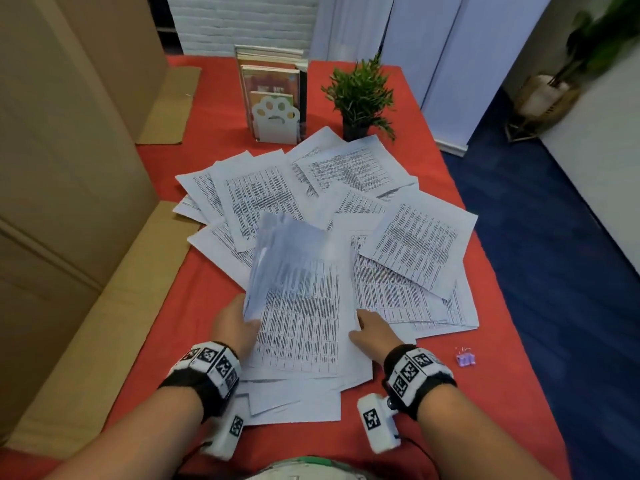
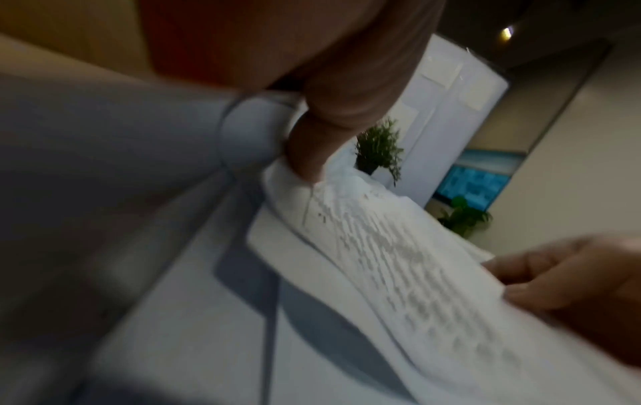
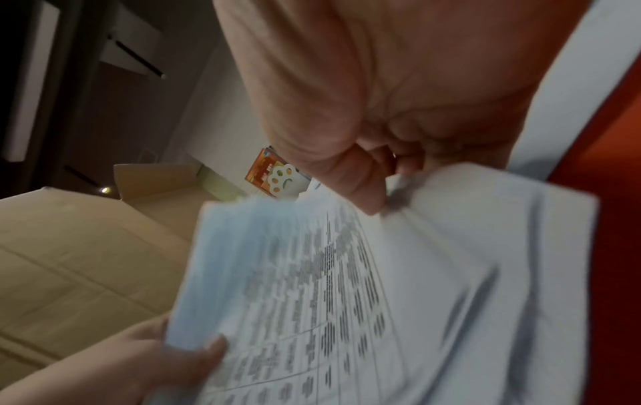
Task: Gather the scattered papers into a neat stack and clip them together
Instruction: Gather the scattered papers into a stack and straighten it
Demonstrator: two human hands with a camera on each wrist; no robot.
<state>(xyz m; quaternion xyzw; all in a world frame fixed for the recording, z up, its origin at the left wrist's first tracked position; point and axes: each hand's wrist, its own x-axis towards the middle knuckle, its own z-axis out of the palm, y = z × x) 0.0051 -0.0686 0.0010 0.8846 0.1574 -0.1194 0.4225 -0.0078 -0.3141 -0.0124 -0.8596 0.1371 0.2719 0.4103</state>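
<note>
left hand (image 1: 235, 323) pinches thin printed sheets (image 1: 294, 271); right hand (image 1: 375, 329) grips paper edge; red tablecloth (image 1: 485, 393).

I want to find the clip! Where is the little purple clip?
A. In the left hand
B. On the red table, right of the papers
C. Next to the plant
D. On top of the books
B: the clip lies alone on the red table, just right of the papers, near the right hand.

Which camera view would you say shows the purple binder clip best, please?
The head view: the purple binder clip lies unobstructed on the red tablecloth, right of the right hand. Neither wrist view shows it.
</note>
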